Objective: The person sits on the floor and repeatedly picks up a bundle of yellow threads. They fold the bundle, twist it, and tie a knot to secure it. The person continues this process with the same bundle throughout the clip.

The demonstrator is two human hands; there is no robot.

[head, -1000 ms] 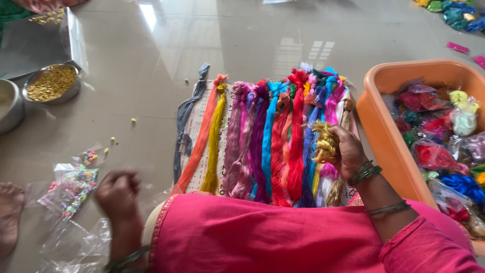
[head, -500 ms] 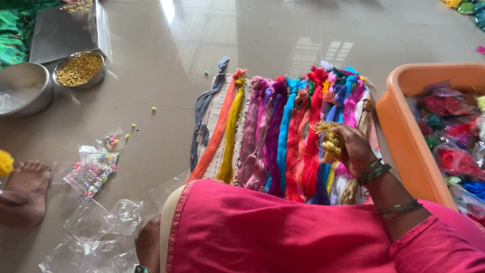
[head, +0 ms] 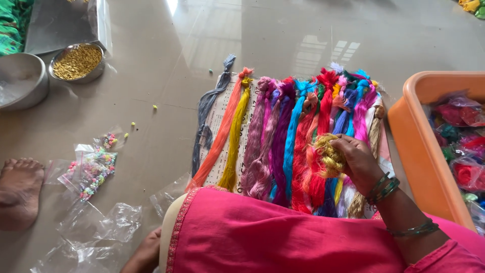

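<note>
Nearest the camera, a pink garment (head: 283, 237) covers the person's lap. The left hand (head: 146, 253) has dropped low beside it, only partly showing at the bottom edge near crumpled clear plastic bags (head: 101, 227); whether its fingers are open or closed cannot be told. A second ago that hand was raised as a fist over the floor. The right hand (head: 358, 162), with bangles at the wrist, keeps its fingers closed around a bunch of golden-yellow thread (head: 328, 154), held just above the row of coloured thread skeins (head: 288, 136), as it was before. The skeins lie side by side on a printed sheet (head: 220, 126) on the floor, grey and orange at the left, blue and pink at the right. An orange plastic tub (head: 419, 151) of packets stands just to the right. Left of the skeins lie a packet of mixed beads (head: 93, 169) and a bare foot (head: 20, 187). Farther off sit a steel bowl of golden beads (head: 77, 61) and an empty steel bowl (head: 22, 81); the view has shifted so they show more fully.
</note>
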